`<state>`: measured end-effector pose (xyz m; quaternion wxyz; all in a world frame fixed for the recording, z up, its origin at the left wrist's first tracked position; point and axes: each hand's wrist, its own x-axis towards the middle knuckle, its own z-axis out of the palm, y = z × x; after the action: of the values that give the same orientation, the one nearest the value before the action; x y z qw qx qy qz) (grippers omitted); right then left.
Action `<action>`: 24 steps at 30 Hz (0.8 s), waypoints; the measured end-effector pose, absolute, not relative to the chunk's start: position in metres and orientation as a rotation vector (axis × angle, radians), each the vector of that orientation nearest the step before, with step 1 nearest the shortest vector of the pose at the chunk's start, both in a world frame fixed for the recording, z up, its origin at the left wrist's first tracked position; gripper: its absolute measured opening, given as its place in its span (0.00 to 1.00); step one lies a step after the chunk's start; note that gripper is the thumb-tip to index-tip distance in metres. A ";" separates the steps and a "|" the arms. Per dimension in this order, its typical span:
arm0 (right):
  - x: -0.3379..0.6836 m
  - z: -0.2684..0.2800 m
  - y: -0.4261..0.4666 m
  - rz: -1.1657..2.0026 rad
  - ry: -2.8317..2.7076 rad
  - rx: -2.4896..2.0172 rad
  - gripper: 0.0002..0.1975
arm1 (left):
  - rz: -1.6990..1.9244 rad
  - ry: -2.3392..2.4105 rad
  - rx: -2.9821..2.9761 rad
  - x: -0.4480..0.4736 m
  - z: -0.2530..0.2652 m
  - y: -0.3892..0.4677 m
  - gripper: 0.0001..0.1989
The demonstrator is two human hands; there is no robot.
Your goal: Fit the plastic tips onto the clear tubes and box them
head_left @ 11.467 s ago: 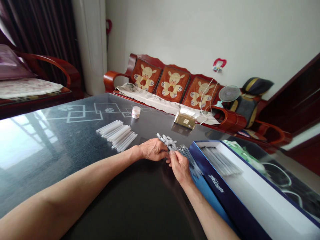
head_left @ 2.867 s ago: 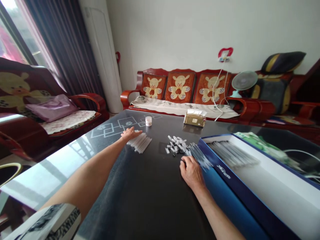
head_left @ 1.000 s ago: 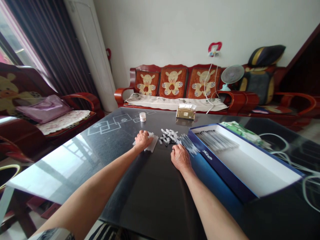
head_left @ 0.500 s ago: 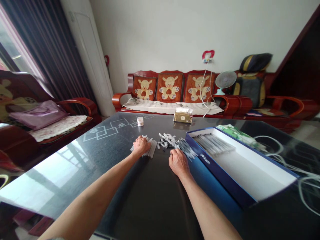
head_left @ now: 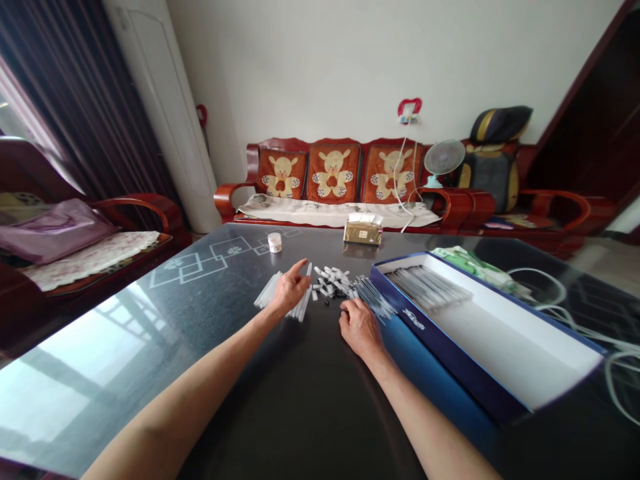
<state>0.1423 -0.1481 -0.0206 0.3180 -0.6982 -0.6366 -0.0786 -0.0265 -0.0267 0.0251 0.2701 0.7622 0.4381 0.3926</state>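
Note:
My left hand [head_left: 291,291] is over a bundle of clear plastic pen barrels [head_left: 267,292] on the table, its index finger stretched forward and thumb apart. Some barrels show on both sides of the hand. My right hand [head_left: 361,327] rests on the tabletop with curled fingers, close to a fan of thin pen refills [head_left: 373,298]; its fingertips are mostly hidden, and what they hold, if anything, cannot be made out. Between the hands lies a loose heap of small white and clear pen parts [head_left: 333,281], with small black pieces at its near edge.
A long blue box [head_left: 450,353] with a white inside stands at the right, several finished-looking pens [head_left: 425,287] at its far end. Behind are a small white tub [head_left: 275,243] and a tissue box [head_left: 363,232]. A green-white bag [head_left: 480,272] and white cables [head_left: 565,320] lie beyond the box.
My left hand has lifted slightly and shifted right over the barrels, its index finger now extended. My right hand stays nearly in place. The view has turned slightly.

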 end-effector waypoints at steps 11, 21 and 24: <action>0.141 -0.019 -0.149 -0.229 -1.685 -1.856 0.09 | 1.030 0.817 2.144 -0.019 0.020 -0.041 0.19; 0.176 -0.013 -0.157 -0.440 -1.433 -1.845 0.10 | 0.888 1.126 2.927 -0.027 0.022 -0.051 0.18; 0.192 -0.013 -0.160 -0.425 -1.438 -2.009 0.08 | 0.976 0.963 2.964 -0.024 0.021 -0.051 0.18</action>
<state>0.1925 -0.1595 -0.0133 0.3123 -0.7613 -0.5449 -0.1611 -0.0239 -0.0515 0.0208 -0.0621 0.9058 0.2942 0.2984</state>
